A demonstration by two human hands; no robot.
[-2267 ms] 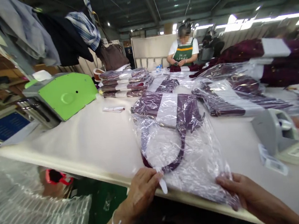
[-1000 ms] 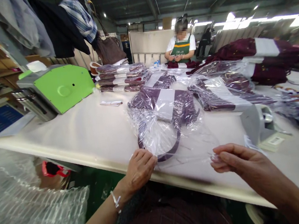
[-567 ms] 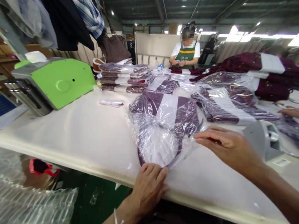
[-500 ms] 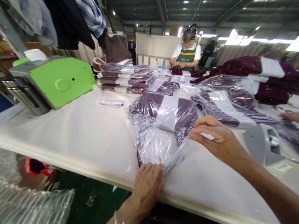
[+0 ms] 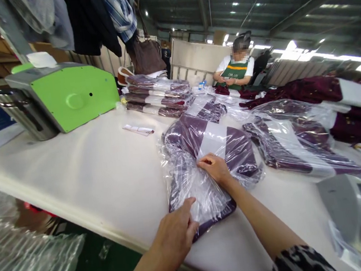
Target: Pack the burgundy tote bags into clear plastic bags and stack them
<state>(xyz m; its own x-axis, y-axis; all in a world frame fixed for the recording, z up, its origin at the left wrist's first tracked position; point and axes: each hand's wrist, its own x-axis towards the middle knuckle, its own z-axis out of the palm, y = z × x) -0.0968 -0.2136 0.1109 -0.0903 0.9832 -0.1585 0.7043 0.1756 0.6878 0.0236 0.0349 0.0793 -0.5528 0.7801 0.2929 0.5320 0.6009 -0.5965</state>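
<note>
A folded dark purple garment in clear plastic [image 5: 240, 146], with a white paper band round it, lies on the white table [image 5: 106, 170] in front of me. My left hand [image 5: 178, 227] is at the near left edge of the bag, index finger pointing out over the plastic and the other fingers curled. On the middle of the bag, just below the white band, my right hand [image 5: 214, 166] has its fingertips pinched together on the film. Whether a fold of plastic is between them is too small to tell.
A green and grey machine [image 5: 78, 95] and a steel flask [image 5: 26, 114] stand at left. Bagged garments [image 5: 159, 94] are stacked behind. At right are another bagged garment [image 5: 292, 140] and a grey tape dispenser [image 5: 347, 203]. A person [image 5: 236, 66] stands across the table.
My right hand has moved left from the bag's right edge onto its middle. My left hand's index finger is now extended. The bag's near end lies flatter, and the view has shifted.
</note>
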